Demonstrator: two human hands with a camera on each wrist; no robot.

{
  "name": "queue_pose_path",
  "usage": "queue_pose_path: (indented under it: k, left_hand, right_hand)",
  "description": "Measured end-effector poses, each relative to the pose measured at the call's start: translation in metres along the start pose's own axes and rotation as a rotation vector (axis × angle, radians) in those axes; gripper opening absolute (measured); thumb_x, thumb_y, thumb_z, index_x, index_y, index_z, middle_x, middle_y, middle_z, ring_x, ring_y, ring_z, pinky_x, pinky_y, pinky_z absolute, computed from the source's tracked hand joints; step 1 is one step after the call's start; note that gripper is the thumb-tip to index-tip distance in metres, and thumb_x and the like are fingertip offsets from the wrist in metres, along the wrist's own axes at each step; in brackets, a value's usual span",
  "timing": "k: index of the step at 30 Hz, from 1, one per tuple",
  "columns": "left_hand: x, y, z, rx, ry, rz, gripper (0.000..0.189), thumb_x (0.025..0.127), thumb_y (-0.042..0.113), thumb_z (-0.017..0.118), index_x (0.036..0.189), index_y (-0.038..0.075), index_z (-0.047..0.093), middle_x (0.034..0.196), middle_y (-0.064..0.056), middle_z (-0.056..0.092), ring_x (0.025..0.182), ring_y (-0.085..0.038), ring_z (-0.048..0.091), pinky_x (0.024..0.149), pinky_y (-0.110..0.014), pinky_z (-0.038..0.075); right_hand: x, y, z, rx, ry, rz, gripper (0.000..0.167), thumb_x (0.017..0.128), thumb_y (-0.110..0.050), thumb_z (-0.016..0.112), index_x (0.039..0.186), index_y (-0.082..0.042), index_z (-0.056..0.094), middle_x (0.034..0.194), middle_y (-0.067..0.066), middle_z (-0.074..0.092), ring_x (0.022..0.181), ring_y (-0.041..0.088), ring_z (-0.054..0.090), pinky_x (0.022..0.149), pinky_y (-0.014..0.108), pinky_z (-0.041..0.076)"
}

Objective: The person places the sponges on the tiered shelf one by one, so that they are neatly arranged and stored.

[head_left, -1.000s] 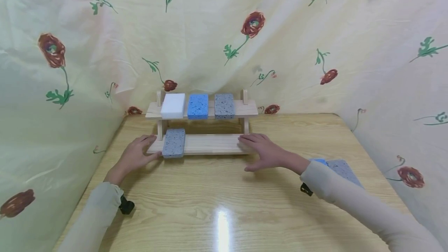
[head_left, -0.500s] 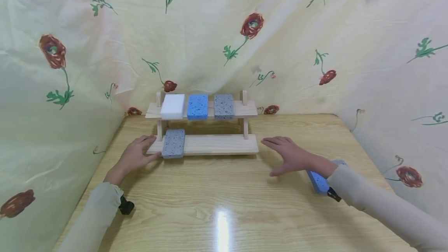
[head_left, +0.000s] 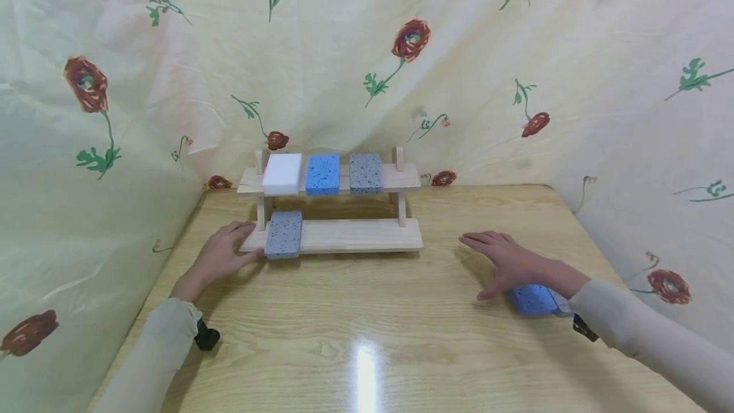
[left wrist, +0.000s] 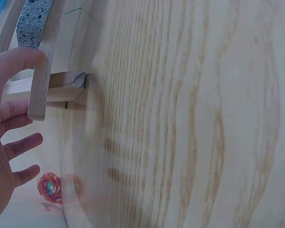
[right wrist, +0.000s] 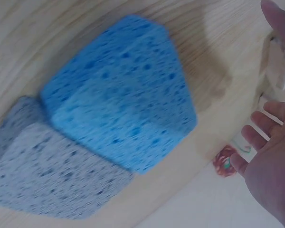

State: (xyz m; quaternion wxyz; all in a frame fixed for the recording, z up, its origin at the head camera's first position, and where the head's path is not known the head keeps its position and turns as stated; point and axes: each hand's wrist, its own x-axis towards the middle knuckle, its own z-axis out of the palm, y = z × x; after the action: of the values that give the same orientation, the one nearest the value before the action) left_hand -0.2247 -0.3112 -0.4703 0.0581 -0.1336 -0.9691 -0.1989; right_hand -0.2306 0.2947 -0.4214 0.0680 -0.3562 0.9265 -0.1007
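A two-tier wooden shelf stands near the back of the table. My left hand holds the left end of its lower board, with the thumb at the front edge and a finger behind, as the left wrist view shows. Beside that thumb a grey speckled sponge lies on the lower board. My right hand is in the air with fingers spread, holding nothing. Below it a blue sponge and a grey sponge lie side by side on the table, partly hidden by the hand in the head view.
The shelf's upper board carries a white sponge, a blue sponge and a grey sponge. Flower-patterned cloth hangs behind and at both sides of the wood-grain table.
My right hand has left the right end of the lower board and moved right, over towards the sponges on the table. The left hand stays on the shelf.
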Motion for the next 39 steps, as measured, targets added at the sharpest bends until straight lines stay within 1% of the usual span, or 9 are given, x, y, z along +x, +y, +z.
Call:
queue_pose_path:
  k: [7, 13, 15, 19, 29, 39]
  left_hand:
    - [0.002, -0.001, 0.002, 0.006, -0.020, -0.010, 0.074, 0.094, 0.047, 0.070, 0.146, -0.002, 0.051, 0.150, -0.024, 0.050, 0.137, -0.047, 0.046, 0.114, -0.064, 0.038]
    - [0.002, -0.003, 0.002, 0.003, -0.013, -0.013, 0.074, 0.093, 0.046, 0.071, 0.147, -0.002, 0.051, 0.150, -0.024, 0.050, 0.138, -0.047, 0.045, 0.115, -0.064, 0.037]
    - [0.002, -0.004, 0.002, 0.003, -0.011, -0.010, 0.074, 0.093, 0.046, 0.071, 0.146, -0.002, 0.051, 0.151, -0.024, 0.050, 0.138, -0.047, 0.045, 0.115, -0.064, 0.037]
    - [0.002, -0.005, 0.002, 0.008, -0.012, -0.003, 0.074, 0.093, 0.047, 0.070, 0.146, -0.002, 0.051, 0.150, -0.025, 0.050, 0.138, -0.048, 0.045, 0.114, -0.065, 0.037]
    - [0.002, -0.004, 0.002, 0.012, -0.012, -0.007, 0.075, 0.093, 0.048, 0.070, 0.147, -0.001, 0.051, 0.151, -0.024, 0.050, 0.138, -0.047, 0.046, 0.113, -0.065, 0.038]
    - [0.002, -0.004, 0.002, 0.014, 0.000, 0.000, 0.075, 0.092, 0.047, 0.071, 0.146, -0.001, 0.052, 0.150, -0.024, 0.051, 0.136, -0.047, 0.048, 0.112, -0.064, 0.040]
  right_hand:
    - [-0.018, 0.012, -0.003, 0.011, -0.040, 0.049, 0.121, 0.061, -0.058, 0.093, 0.152, 0.002, 0.041, 0.154, 0.027, 0.043, 0.137, 0.051, 0.040, 0.103, 0.075, 0.031]
    - [-0.032, 0.024, -0.003, -0.042, -0.040, 0.048, 0.128, 0.055, -0.066, 0.091, 0.150, 0.003, 0.042, 0.151, 0.026, 0.046, 0.132, 0.050, 0.044, 0.099, 0.075, 0.035]
    - [-0.036, 0.028, -0.002, -0.059, -0.041, 0.043, 0.128, 0.054, -0.067, 0.092, 0.149, 0.003, 0.043, 0.151, 0.025, 0.047, 0.131, 0.049, 0.045, 0.098, 0.074, 0.036]
    - [-0.043, 0.034, -0.001, -0.059, -0.047, 0.043, 0.126, 0.053, -0.064, 0.094, 0.148, 0.003, 0.044, 0.150, 0.025, 0.047, 0.130, 0.049, 0.046, 0.097, 0.074, 0.037]
    - [-0.053, 0.046, -0.001, -0.023, -0.093, 0.105, 0.128, 0.051, -0.064, 0.094, 0.149, 0.002, 0.043, 0.150, 0.026, 0.046, 0.130, 0.050, 0.044, 0.094, 0.075, 0.038]
    - [-0.061, 0.057, 0.002, 0.001, -0.106, 0.130, 0.125, 0.051, -0.060, 0.096, 0.148, 0.000, 0.045, 0.147, 0.025, 0.049, 0.127, 0.048, 0.047, 0.094, 0.073, 0.039]
